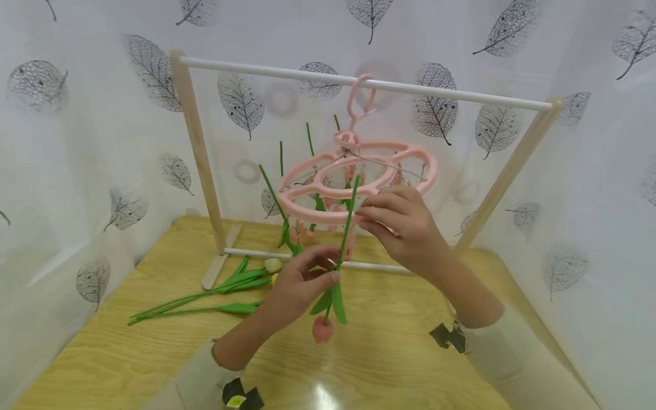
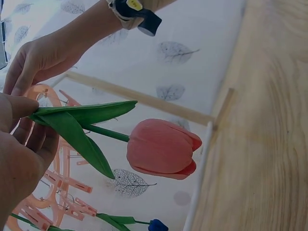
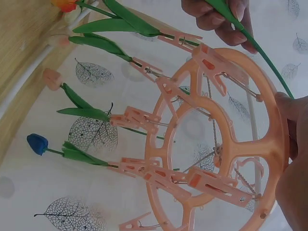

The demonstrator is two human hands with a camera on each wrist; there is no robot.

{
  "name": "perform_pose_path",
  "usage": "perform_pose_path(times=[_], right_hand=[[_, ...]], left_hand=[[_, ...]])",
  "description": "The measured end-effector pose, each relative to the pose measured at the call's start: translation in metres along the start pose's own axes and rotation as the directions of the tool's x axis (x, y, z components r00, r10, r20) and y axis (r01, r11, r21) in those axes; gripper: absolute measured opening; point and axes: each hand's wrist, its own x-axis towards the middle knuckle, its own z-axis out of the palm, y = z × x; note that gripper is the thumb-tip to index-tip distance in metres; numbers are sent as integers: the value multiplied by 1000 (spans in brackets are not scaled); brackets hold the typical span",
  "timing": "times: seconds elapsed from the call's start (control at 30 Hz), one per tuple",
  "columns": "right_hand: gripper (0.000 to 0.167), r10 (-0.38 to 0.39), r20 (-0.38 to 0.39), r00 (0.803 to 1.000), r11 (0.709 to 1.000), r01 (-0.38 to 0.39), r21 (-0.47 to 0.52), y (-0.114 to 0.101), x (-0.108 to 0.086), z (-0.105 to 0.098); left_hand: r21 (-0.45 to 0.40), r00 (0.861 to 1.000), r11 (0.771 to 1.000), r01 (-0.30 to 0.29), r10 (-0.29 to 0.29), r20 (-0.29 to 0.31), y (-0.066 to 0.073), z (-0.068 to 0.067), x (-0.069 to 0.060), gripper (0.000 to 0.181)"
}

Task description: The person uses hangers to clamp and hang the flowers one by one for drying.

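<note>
Head view: Your left hand [image 1: 299,287] grips a pink, green-stemmed tulip [image 1: 337,302], your right hand [image 1: 404,222] a round pink plastic hanger [image 1: 318,216]; brace the hanger steadily.

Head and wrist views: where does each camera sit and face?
Head: on the head, facing forward and down at the pink hanger; left hand, right hand show.
Left wrist: on that wrist, facing the pink tulip; both hands show.
Right wrist: on that wrist, facing the pink hanger; both hands show.
Wrist views share the blue tulip.

One pink tulip [image 1: 323,329] between the left fingers [image 1: 315,254]; beyond them, one hanger [image 1: 320,217], four clipped tulips [image 3: 37,144], one rack [image 1: 197,154].
</note>
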Motion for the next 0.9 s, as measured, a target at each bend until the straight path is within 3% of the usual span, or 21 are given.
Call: perform_pose_path(times=[0.27,0.57,0.9], right_hand=[[28,7,-24,1000,998,-8,-59,-9,6,4],[20,26,-38,999,998,-28,-63,-9,9,-4],[30,153,-104,983,985,-160,-61,-9,3,-8]], left_hand=[[-1,1000,1000,3,-3,-26,2,-4,1,39],[-2,999,1000,28,-28,-31,4,-4,1,38],[-22,999,1000,10,-11,-37,5,-5,1,40]])
